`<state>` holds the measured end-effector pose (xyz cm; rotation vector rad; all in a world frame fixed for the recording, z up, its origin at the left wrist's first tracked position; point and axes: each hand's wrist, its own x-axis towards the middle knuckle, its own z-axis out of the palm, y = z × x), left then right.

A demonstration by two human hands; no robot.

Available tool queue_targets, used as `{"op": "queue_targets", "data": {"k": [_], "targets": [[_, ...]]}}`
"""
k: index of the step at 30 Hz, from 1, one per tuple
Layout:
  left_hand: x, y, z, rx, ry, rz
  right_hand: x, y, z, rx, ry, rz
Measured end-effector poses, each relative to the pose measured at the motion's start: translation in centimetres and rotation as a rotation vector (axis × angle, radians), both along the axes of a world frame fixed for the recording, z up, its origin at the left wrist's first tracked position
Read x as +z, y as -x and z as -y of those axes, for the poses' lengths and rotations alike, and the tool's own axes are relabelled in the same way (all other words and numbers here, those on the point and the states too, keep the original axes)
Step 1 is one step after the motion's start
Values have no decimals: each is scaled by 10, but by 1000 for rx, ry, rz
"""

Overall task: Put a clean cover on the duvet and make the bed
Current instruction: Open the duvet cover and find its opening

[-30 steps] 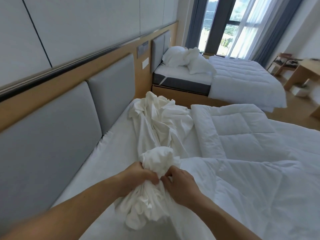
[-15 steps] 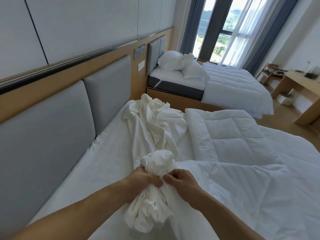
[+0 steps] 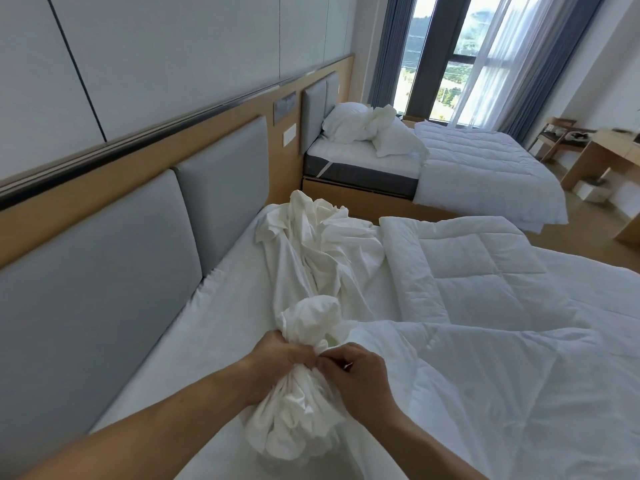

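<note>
On the near bed (image 3: 194,358), seen from the head camera, the left hand (image 3: 280,355) clenches a gathered bunch of the duvet cover (image 3: 322,258), and the right hand (image 3: 360,375) pinches the same bunch. The cover's length trails straight away from both hands beside the headboard (image 3: 104,271). The duvet (image 3: 485,271) lies to the right, nearer the right hand.
</note>
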<state>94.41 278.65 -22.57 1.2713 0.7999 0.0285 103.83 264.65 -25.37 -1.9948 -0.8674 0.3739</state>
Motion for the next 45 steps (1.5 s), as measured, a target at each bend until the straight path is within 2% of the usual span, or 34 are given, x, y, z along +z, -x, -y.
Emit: {"op": "queue_targets", "data": {"k": [3, 5, 7, 9, 11, 16, 21, 25, 32, 37, 45], "targets": [[-4, 5, 2, 10, 5, 11, 1, 3, -2, 80, 94, -56], [-6, 5, 3, 4, -3, 24, 1, -1, 0, 54, 133, -45], [-5, 4, 1, -8, -18, 24, -4, -12, 7, 72, 262, 26], [-3, 3, -1, -32, -38, 11, -8, -23, 14, 186, 389, 17], [-2, 4, -5, -61, -67, -10, -15, -29, 19, 250, 410, -29], [-8, 5, -7, -101, -165, -82, -13, -16, 14, 241, 386, 40], [-3, 6, -7, -246, -221, -106, -14, -13, 9, 239, 437, -47], [5, 6, -11, -345, -119, -82, -10, -18, 6, 233, 486, 4], [3, 6, -19, -483, 38, -94, -12, -11, 6, 191, 372, -68], [-5, 8, -23, -444, 181, -5, -17, -18, 8, 89, 343, -129], [-10, 7, -22, -441, 278, 49, -18, -19, 7, 95, 306, -249]]}}
